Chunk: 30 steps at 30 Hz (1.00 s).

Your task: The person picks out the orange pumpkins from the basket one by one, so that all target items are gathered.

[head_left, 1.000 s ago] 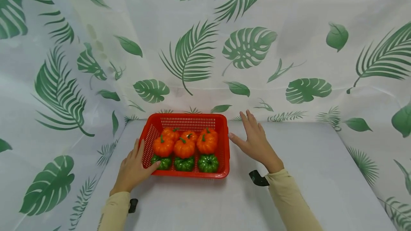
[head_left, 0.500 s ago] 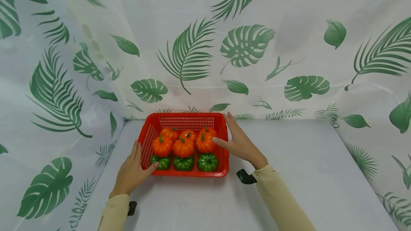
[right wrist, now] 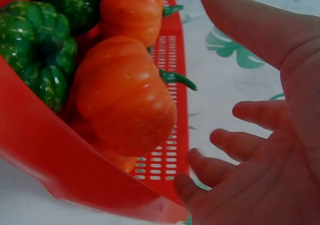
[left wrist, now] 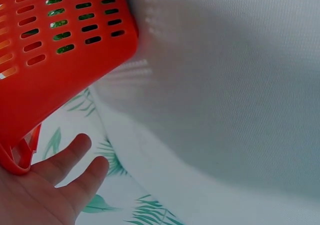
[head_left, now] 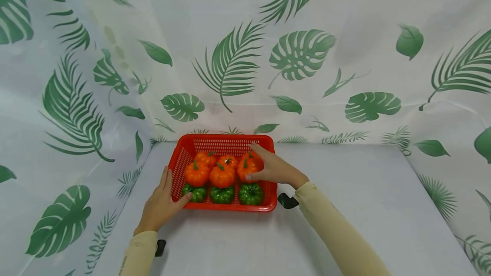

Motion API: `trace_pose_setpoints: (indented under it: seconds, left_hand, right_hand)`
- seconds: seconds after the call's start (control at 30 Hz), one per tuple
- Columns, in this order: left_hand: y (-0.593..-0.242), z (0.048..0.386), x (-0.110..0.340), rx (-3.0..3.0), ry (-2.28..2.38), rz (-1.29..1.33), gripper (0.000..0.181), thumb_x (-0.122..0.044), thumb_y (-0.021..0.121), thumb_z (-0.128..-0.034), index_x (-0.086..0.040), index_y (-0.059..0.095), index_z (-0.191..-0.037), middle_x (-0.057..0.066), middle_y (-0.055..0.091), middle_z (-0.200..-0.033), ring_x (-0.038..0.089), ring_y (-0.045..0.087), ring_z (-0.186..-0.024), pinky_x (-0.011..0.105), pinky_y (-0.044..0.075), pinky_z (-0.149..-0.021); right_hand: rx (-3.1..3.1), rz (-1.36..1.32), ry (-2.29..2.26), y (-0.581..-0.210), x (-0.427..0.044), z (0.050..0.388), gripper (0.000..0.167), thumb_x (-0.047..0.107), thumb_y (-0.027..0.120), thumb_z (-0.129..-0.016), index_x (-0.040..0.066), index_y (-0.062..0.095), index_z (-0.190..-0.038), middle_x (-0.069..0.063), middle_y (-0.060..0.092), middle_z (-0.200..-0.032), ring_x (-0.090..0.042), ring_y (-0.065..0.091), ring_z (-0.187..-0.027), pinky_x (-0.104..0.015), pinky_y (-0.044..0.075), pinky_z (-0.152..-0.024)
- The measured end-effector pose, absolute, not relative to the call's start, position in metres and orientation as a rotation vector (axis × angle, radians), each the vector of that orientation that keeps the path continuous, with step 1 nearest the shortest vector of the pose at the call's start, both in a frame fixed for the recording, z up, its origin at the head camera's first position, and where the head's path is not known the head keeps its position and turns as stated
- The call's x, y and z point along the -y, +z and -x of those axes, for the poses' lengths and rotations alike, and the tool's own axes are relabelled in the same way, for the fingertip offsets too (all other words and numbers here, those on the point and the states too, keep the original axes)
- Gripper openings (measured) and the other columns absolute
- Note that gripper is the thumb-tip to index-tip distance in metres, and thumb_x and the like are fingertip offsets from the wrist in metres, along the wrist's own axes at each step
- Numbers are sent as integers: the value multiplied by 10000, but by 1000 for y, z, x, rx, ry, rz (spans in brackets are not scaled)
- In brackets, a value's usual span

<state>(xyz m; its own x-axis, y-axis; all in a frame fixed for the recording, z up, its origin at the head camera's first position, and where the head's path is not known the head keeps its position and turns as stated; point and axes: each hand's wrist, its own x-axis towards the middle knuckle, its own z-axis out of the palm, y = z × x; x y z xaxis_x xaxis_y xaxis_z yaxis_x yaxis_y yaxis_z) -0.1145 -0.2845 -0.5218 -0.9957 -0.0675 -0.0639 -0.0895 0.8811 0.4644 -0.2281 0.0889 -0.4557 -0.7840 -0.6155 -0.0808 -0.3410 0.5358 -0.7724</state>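
Note:
A red plastic basket (head_left: 230,208) holds several orange mini pumpkins (head_left: 222,176) at the middle and back, with green ones (head_left: 251,194) along its front. My left hand (head_left: 160,203) rests at the basket's left rim, its thumb over the front left corner. In the left wrist view, that hand's fingers (left wrist: 91,177) extend loosely beside the rim rather than curling round it. My right hand (head_left: 274,168) reaches over the right rim, thumb and fingers spread about the rightmost orange pumpkins (head_left: 245,171). The right wrist view shows the hand apart from the nearest orange pumpkin (right wrist: 125,97).
The basket stands on a white tabletop (head_left: 238,242), close to the back. A white curtain (head_left: 245,67) printed with green leaves surrounds the table at the back and sides. Dark wrist-worn pieces (head_left: 287,200) hang under both beige sleeves (head_left: 337,229).
My right hand has moved left, from beside the basket to over its right rim and the orange pumpkins. The left hand has stayed at the left rim.

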Motion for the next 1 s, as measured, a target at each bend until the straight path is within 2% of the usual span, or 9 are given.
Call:
trace_pose_setpoints:
  seconds: [0.13,0.37,0.8,1.0]
  left_hand:
    - [-522,115,283,-2996,764,129,1189,-710,621,-968,-12,7,-1709,143,-25,-1794,560,374,-1481,726,391,-1113]
    - [-523,115,284,-3013,797,129,1165,-674,644,-973,-23,25,-1715,139,6,-1795,564,425,-1444,733,418,-1083]
    - [-522,113,284,-2991,802,136,1142,-659,623,-988,-27,7,-1714,131,-13,-1796,558,429,-1442,730,419,-1085]
    - [-521,113,284,-2999,797,125,1137,-660,618,-993,-25,10,-1713,133,-12,-1796,562,444,-1428,726,428,-1078]
  right_hand:
    - [-2424,775,-1072,-460,-86,233,974,331,864,-916,52,328,-1680,-177,370,-1692,-384,405,-1507,-608,415,-1162]
    - [-2422,754,-1021,-466,-80,237,894,263,866,-915,25,403,-1642,-172,474,-1610,-355,480,-1421,-566,488,-1111]
    - [-2447,819,-863,-472,-76,244,880,205,869,-913,14,407,-1637,-189,475,-1608,-394,435,-1469,-599,404,-1174]
    - [-2453,820,-833,-475,-76,245,860,139,859,-920,24,405,-1641,-175,464,-1624,-377,411,-1500,-576,372,-1203]
